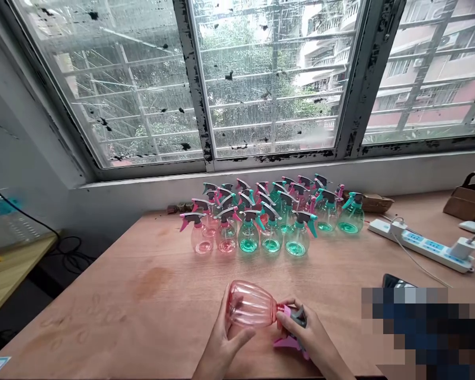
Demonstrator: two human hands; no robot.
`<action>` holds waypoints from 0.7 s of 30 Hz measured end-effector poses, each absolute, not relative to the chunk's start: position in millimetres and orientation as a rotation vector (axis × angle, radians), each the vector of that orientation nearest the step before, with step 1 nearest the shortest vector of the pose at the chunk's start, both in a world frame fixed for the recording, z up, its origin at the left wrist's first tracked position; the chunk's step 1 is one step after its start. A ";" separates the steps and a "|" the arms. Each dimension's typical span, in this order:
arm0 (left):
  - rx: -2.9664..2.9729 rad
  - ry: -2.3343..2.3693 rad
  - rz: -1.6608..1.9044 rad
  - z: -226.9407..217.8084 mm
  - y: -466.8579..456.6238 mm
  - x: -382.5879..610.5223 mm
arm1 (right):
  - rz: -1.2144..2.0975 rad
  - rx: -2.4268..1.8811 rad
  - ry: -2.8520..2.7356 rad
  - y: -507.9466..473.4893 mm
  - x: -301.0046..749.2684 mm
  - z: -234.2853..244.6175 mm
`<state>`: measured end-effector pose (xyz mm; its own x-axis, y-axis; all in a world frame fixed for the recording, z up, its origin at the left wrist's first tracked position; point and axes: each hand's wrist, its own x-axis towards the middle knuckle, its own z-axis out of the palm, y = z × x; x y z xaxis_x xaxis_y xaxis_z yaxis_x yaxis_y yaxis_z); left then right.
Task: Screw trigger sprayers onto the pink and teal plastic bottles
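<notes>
A pink see-through spray bottle [250, 304] lies on its side just above the wooden table [142, 295], near the front edge. My left hand [220, 343] cups the bottle's round body from below, fingers curled round it. My right hand [309, 335] is closed on the bottle's grey and pink trigger head [295, 322] at its neck. Behind, at the far side of the table, stand several assembled spray bottles [269, 219], pink ones on the left and green ones on the right.
A white power strip [427, 245] with plugs and cables lies at the right. A phone [396, 281] rests near a blurred patch at the lower right. A brown box [469, 203] sits far right. A window runs along the back. A second table stands at the left.
</notes>
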<state>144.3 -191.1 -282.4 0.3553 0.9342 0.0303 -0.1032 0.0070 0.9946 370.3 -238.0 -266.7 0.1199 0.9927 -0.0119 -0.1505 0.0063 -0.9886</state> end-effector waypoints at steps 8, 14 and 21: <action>1.259 0.869 1.012 -288.0 -189.7 144.6 | 1.185 -1.147 -0.976 -235.1 370.2 -267.3; 1.276 0.861 1.000 -278.8 -191.5 145.7 | 1.174 -1.139 -0.941 -233.0 369.8 -270.8; 1.265 0.889 1.017 -280.7 -187.9 147.3 | 1.176 -1.119 -0.955 -235.1 367.5 -268.2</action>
<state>147.3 -187.9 -280.7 0.3202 0.9472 0.0174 -0.1090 0.0186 0.9939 367.5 -235.1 -268.2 0.1543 0.9880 -0.0025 -0.2006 0.0289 -0.9793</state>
